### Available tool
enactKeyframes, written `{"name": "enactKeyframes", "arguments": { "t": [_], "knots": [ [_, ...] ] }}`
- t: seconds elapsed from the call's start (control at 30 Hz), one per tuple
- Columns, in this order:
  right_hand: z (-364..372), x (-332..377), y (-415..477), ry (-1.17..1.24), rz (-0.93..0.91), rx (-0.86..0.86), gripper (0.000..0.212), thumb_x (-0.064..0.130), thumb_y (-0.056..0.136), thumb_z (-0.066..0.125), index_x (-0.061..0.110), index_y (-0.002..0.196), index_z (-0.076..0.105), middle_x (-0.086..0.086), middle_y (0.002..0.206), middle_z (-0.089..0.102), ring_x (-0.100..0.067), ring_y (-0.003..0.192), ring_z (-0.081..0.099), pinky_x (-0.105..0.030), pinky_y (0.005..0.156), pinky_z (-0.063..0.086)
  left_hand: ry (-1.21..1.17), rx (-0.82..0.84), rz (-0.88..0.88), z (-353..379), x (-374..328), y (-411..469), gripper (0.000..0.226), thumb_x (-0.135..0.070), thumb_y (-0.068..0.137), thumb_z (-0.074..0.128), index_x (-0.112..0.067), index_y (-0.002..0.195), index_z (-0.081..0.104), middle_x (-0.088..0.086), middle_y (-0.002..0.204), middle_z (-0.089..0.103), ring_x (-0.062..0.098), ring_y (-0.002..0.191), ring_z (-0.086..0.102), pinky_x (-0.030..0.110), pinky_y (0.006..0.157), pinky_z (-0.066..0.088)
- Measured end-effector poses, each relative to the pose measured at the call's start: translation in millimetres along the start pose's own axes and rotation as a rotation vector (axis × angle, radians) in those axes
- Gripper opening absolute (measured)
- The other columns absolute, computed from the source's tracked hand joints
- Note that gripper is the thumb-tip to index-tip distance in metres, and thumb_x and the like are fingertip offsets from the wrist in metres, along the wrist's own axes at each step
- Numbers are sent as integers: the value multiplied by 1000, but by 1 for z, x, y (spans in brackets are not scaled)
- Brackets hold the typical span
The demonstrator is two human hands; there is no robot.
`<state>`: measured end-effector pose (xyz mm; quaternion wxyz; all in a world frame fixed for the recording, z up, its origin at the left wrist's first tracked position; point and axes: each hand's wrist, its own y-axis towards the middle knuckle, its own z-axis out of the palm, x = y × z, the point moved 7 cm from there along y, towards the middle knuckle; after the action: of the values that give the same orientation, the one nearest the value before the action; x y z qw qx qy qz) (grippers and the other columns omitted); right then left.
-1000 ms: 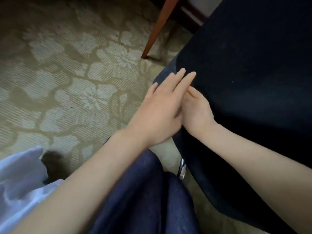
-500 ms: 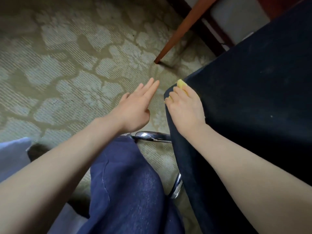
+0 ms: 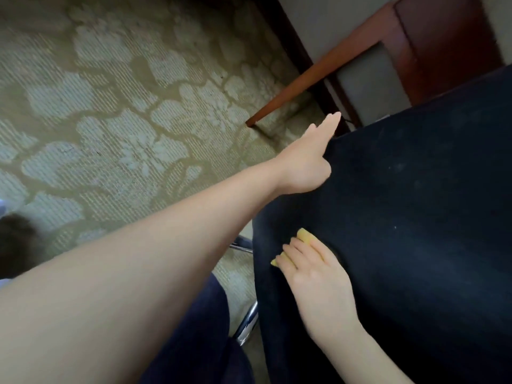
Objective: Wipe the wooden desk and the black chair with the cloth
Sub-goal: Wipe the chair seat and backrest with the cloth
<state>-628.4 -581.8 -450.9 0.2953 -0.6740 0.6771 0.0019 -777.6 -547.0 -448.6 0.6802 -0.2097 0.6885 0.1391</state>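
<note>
The black chair (image 3: 415,217) fills the right half of the head view, its fabric seat speckled with pale dust. My right hand (image 3: 315,275) lies flat on the seat near its left edge and presses a small yellow cloth (image 3: 304,235); only the cloth's ends show past my fingers. My left hand (image 3: 307,162) is stretched out further up the same edge, fingers straight and touching the chair's side. A slanted leg (image 3: 304,87) of the wooden desk and a reddish-brown desk panel (image 3: 443,37) show at the top right.
Patterned beige carpet (image 3: 124,120) covers the floor to the left. The chair's chrome frame (image 3: 248,322) shows below the seat edge, beside my leg in blue trousers (image 3: 199,342). A grey wall with a dark skirting board runs behind the desk leg.
My right hand slid the cloth from the seat's left edge onto the seat surface. My left hand reached forward to the chair's far left edge. The view tilted up toward the desk.
</note>
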Motion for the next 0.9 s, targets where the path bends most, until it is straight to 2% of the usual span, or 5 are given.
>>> {"name": "enactKeyframes", "arguments": {
  "t": [0.2,0.37,0.5,0.6,0.9],
  "knots": [
    [-55,-38,-31,14,223,-346,63,13,104,13,8,95,75,-9,108,70,-27,108,64,-39,99,38,-66,99,-16,-4,-5,4,75,12,81,32,-22,148,30,0,154,31,15,143,23,28,117,21],
    [-100,-76,-22,-48,343,-419,51,-4,74,43,11,118,64,-10,130,58,-26,126,49,-42,102,29,-128,165,-49,-9,-4,7,67,4,84,40,-19,147,33,3,153,33,16,141,26,23,111,21],
    [-123,-111,12,3,388,-422,55,9,82,26,7,129,55,-16,138,49,-33,134,36,-57,105,30,-276,175,-57,-9,0,1,64,6,87,36,-13,148,28,4,151,37,15,140,30,17,107,21],
    [-129,-121,42,-3,452,-406,45,2,86,37,4,128,55,-17,138,48,-31,134,33,-54,109,26,-317,201,-81,-10,4,1,67,4,88,35,-15,150,21,-1,151,36,11,141,25,11,98,17],
    [-64,-91,140,-253,390,-44,28,6,92,41,13,100,67,-9,93,64,-30,92,55,-37,90,32,-151,-66,-258,-20,83,-19,76,-2,89,35,-31,152,4,-3,161,3,17,147,-3,42,120,3]
  ]
}}
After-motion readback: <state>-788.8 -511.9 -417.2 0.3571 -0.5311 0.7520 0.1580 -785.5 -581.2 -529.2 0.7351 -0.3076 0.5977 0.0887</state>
